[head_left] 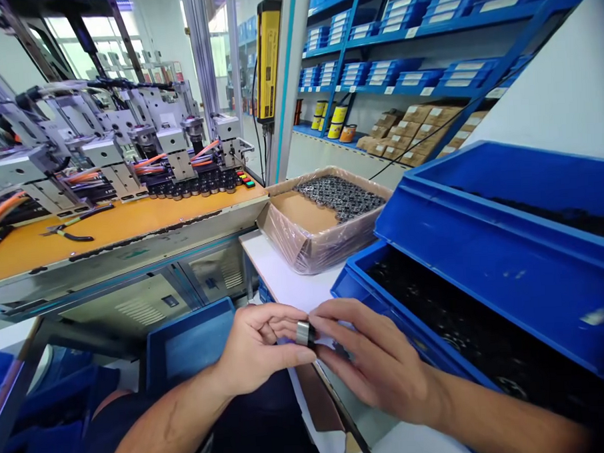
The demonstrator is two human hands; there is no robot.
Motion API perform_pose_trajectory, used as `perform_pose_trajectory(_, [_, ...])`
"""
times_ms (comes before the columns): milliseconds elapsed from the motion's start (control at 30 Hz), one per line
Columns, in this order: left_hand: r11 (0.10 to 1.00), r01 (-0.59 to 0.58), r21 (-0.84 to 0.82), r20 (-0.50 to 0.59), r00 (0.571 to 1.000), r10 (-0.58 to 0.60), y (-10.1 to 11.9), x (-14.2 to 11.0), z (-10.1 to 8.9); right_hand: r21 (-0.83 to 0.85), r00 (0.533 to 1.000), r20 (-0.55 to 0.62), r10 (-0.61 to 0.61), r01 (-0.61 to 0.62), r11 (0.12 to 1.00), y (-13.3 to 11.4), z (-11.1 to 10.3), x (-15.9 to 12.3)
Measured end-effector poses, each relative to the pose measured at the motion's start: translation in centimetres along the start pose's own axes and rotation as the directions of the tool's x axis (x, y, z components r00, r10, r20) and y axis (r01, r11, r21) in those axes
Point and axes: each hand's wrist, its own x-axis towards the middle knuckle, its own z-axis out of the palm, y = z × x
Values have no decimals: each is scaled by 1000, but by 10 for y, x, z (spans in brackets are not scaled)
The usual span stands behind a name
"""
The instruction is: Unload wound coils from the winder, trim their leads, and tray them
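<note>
Between my two hands, in the lower middle of the view, is a small round metal part point(303, 332) with a silvery band and a black end. The thumb and fingers of my left hand point(260, 352) pinch it from the left. From the right, the fingertips of my right hand point(370, 357) close on its black end, which they partly hide. Just beyond my hands stands a plastic-wrapped cardboard box point(303, 243) with rows of black and metal parts point(341, 195) in it. Beside my right hand is a blue bin point(354, 277) full of dark parts.
A second blue bin point(483, 245) is stacked above at the right. To the left, an orange bench point(181, 210) carries a machine point(111, 151), several round parts point(195, 186) and pliers point(72, 226). A blue tray point(187, 352) lies left of my left hand. Blue shelving point(366, 87) stands behind.
</note>
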Motion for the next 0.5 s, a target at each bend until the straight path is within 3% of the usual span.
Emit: perform_pose_trajectory(500, [997, -55, -61, 60, 996, 58, -3, -1, -2, 5, 1000, -1, 10, -10, 1000, -3, -1, 1])
